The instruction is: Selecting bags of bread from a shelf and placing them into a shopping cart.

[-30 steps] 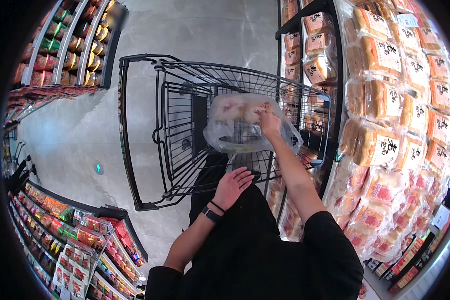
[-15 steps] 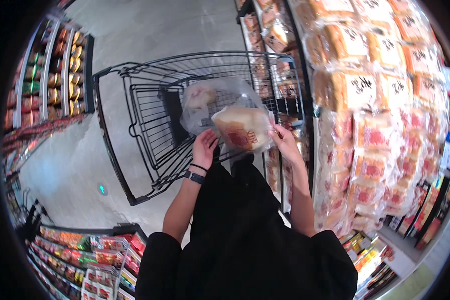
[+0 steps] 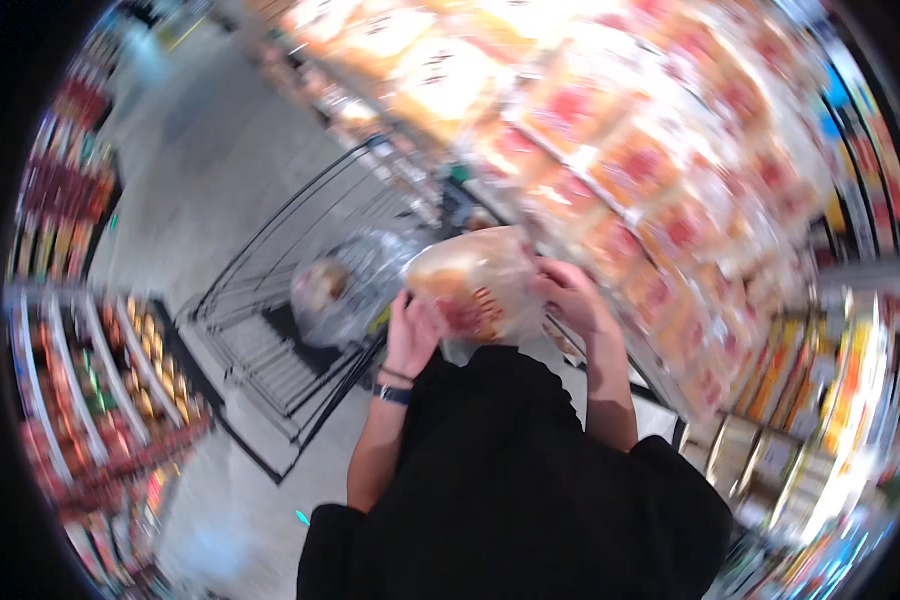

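A clear bag of sliced bread [image 3: 475, 275] with red print is held in front of me, over the near end of a black wire shopping cart [image 3: 270, 370]. My right hand [image 3: 573, 297] grips the bag's right end with curled fingers. On the opposite side, my left hand [image 3: 413, 332] is pressed against the bread bag's lower left corner, its fingers partly behind it. Inside the cart, beside the bread, lies a crumpled clear plastic bag [image 3: 355, 275] with a roundish pale item in it, too blurred to name.
To my right a long display [image 3: 635, 165] is stacked with bagged bread in rows. Shelves of jars and packets [image 3: 100, 375] stand at the left, past the cart. Grey floor [image 3: 210, 150] runs along the far left, and more shelving [image 3: 790, 400] stands at the lower right.
My view has swung to the right, so the cart and shelves appear turned. The bread bag is now lifted apart from the plastic bag, and my left hand has come onto it.
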Available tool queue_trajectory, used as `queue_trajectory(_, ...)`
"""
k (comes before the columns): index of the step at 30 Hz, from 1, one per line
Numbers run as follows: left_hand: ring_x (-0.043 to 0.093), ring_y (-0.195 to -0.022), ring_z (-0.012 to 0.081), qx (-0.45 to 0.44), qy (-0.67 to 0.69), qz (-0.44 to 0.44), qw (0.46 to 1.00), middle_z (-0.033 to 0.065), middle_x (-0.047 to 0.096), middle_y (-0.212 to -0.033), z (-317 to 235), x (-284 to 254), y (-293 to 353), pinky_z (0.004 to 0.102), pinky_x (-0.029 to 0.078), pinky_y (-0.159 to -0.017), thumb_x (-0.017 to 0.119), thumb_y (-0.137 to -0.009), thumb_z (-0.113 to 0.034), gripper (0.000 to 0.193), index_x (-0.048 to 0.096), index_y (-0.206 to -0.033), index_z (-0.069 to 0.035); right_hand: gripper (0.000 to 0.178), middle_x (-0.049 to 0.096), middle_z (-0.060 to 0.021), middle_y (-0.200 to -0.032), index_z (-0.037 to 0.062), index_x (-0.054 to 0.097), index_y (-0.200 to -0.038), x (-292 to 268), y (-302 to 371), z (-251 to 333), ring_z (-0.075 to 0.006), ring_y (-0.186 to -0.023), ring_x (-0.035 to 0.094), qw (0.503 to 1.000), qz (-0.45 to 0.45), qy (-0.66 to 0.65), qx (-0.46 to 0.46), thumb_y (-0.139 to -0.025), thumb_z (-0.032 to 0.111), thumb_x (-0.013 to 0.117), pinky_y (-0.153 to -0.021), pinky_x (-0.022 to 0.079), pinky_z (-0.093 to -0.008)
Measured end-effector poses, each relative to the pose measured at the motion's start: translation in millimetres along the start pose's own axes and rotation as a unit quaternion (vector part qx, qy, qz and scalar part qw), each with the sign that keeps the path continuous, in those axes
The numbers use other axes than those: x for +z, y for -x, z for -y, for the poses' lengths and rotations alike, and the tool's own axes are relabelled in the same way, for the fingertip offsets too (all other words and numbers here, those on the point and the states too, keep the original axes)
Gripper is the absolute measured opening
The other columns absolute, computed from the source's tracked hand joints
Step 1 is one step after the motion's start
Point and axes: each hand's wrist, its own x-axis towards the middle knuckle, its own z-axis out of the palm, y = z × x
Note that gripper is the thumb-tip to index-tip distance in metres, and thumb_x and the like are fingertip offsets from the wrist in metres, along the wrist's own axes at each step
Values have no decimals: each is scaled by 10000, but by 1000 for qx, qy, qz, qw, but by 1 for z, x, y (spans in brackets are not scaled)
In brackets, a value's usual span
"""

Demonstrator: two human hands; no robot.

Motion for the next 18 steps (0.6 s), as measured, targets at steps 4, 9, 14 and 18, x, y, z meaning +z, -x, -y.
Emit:
queue_trajectory(4,520,-1348,293,-67,-104,-13,992,160,535,-1468,32,107,10,483,425,-1116,254,-1043,-633,783,391,-1517,-24,350,649,-1,-938,-24,644,-1205,-55,72,28,-88,-857,568,992,11,99,-82,-986,247,675,-744,470,-271)
queue_trajectory(9,472,-1394,319,-139,-128,-30,982,164,457,-1541,95,176,-4,505,396,-1138,247,-1028,-673,830,340,-1551,-35,335,684,-108,-977,-6,628,-1221,-118,149,42,-180,-893,634,965,-32,213,-152,-964,202,681,-805,496,-338)
queue_trajectory(14,416,-1435,324,-248,-93,79,961,161,403,-1582,181,238,-36,505,354,-1163,222,-1035,-657,810,298,-1579,-62,345,719,-177,-1095,29,673,-1239,-186,217,42,-303,-1039,689,896,-224,332,-192,-961,233,675,-899,508,-361)
queue_trajectory(18,387,-1436,337,-269,-74,92,956,160,400,-1577,245,276,-74,544,270,-1197,255,-1042,-617,762,303,-1573,-72,312,722,-168,-1072,52,700,-1201,-242,243,66,-311,-1022,685,879,-304,324,-173,-951,237,672,-896,510,-382)
